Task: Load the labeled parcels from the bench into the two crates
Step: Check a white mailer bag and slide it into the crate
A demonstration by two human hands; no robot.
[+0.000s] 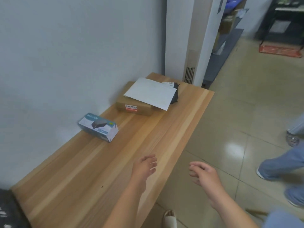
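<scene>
Both hands empty, grip loose: left hand (144, 167) over the bare wood-grain bench (92, 181), right hand (204, 175) past its edge. Blue carton (98, 127) at 10 o'clock; brown box (134, 106) under white mailer (152, 92) at 12.

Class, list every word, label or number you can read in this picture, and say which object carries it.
"USB": end of a blurred brand word on the blue and white box; the rest is unreadable.
Red and white sticker on the brown cardboard box: print too blurred to read.
Label on the dark parcel: too small to read.
White envelope: no readable text.
</scene>
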